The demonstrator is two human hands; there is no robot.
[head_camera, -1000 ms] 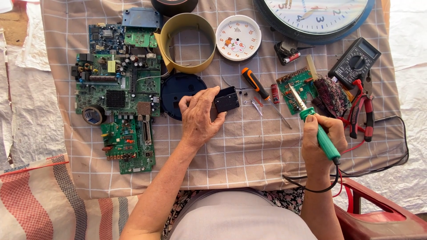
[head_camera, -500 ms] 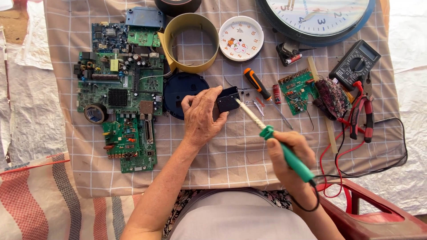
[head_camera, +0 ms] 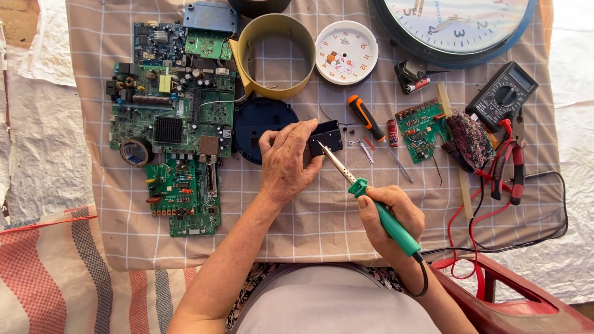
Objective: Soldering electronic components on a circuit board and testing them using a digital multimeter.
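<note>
**Green-handled iron met a small black clock module on a checked cloth**

Head view: the left hand [head_camera: 286, 162] pinched a small black module [head_camera: 326, 137] between thumb and fingers, holding it just above the checked cloth [head_camera: 322, 216] that covered the desk, right beside a dark blue round clock back [head_camera: 258, 124]. The right hand [head_camera: 390, 218] had its grip pressed together around the green handle of a soldering iron [head_camera: 371, 201], whose metal tip reached the module's lower left edge. An orange-handled screwdriver [head_camera: 366, 117] lay just right of the module, with a small green circuit board [head_camera: 422, 128] beyond it. Large green circuit boards [head_camera: 173, 117] filled the cloth to the left. A yellow ring [head_camera: 272, 59], a white clock face [head_camera: 346, 52] and a multimeter [head_camera: 502, 96] lay farther back, with red pliers [head_camera: 510, 164] at the right.
</note>
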